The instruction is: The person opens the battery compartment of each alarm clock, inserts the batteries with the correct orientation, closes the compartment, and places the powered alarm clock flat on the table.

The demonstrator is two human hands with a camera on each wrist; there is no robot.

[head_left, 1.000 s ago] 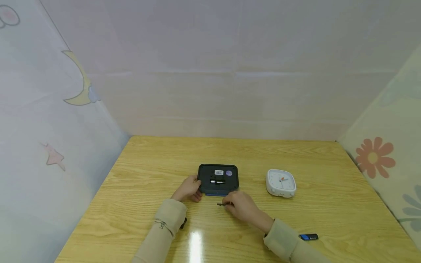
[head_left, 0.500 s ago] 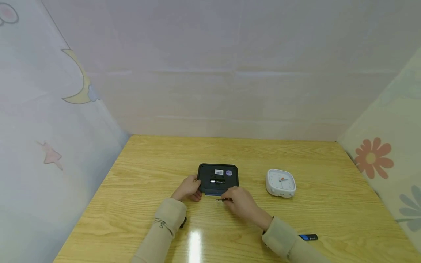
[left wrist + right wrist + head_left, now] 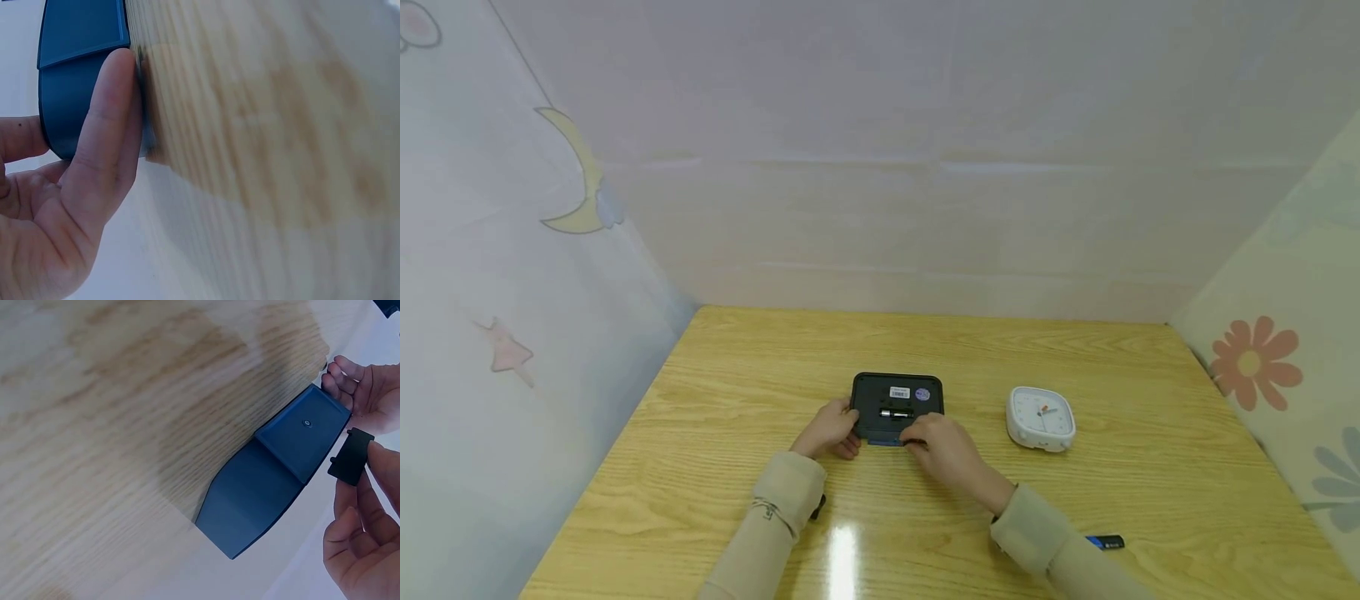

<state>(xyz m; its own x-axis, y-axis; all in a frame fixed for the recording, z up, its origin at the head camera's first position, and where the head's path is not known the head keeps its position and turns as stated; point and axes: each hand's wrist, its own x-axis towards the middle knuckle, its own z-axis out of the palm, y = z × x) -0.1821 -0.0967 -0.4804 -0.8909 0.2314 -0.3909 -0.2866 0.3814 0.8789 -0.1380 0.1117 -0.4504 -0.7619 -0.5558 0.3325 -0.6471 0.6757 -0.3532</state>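
Observation:
A black rectangular device (image 3: 871, 393) lies back side up on the wooden table, bearing a barcode label and a round purple sticker. One battery (image 3: 895, 413) sits in the slot at its middle. My left hand (image 3: 829, 430) grips the device's left edge, thumb on one face and fingers against the other, as the left wrist view also shows. Between thumb and fingers my right hand (image 3: 951, 454) pinches a small black battery cover (image 3: 352, 456) with little tabs along one side. The right wrist view has that cover close to the device's edge, apparently apart from it.
To the right stands a white alarm clock (image 3: 1041, 418) with its dial up. A blue and black cylinder (image 3: 1107, 542), like a battery, lies by the right sleeve. Fabric walls with printed shapes close off the back and sides of the table (image 3: 737, 375).
My right hand has moved away from me and slightly left, bringing the battery cover from in front of the device up to its near edge. The left hand and device stay put.

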